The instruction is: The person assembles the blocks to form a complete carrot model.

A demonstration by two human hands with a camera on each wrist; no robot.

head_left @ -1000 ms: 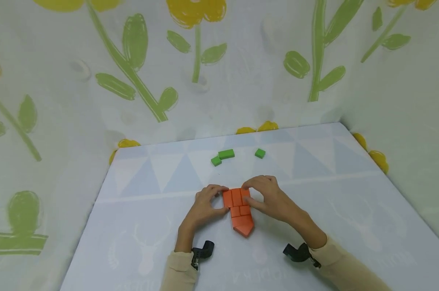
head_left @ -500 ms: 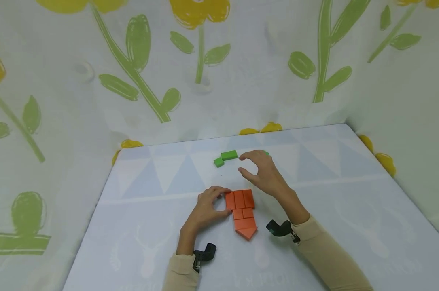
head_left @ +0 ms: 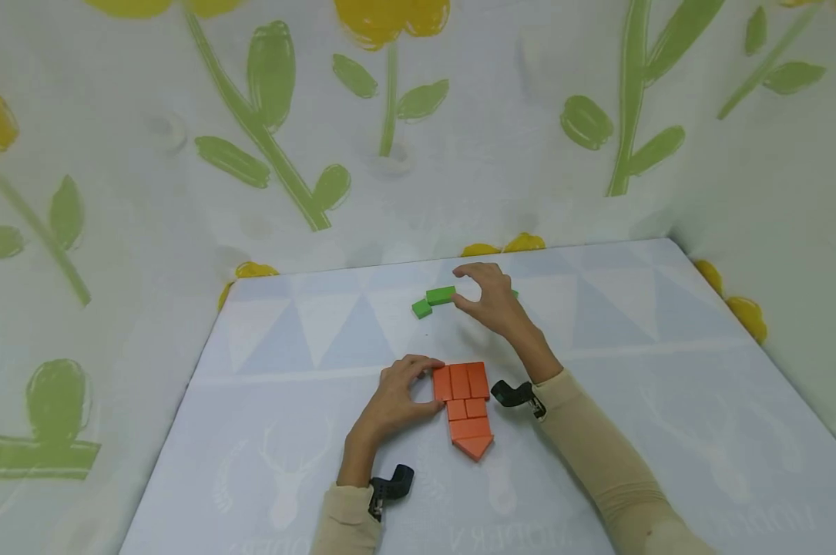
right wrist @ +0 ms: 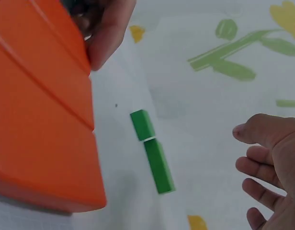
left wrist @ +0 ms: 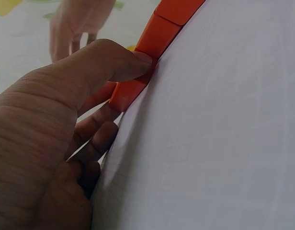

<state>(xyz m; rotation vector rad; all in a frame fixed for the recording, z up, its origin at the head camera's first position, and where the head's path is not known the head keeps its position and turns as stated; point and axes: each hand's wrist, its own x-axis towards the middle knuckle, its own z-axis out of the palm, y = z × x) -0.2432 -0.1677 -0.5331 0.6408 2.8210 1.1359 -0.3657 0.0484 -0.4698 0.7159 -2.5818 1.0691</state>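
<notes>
Orange blocks lie together on the table as an arrow-like shape: a top row, two small blocks (head_left: 467,408) below it, and a pointed end (head_left: 473,449). My left hand (head_left: 393,397) pinches the leftmost orange block (head_left: 442,383) of the top row, thumb at its lower edge and a finger at its upper edge. In the left wrist view the thumb (left wrist: 123,64) presses its side. My right hand (head_left: 497,304) holds nothing, thumb and fingers spread apart near a long green block (head_left: 441,295). A small green block (head_left: 421,308) sits beside that one.
Another green block (head_left: 515,294) is mostly hidden behind the right hand. The pale patterned table (head_left: 265,432) ends at a back edge against a flower-print curtain (head_left: 459,185). Black wrist cameras (head_left: 392,483) stick out inward from both wrists.
My right hand has let go of the orange blocks and moved away across the table to the green blocks. The left hand has kept its hold on the orange row.
</notes>
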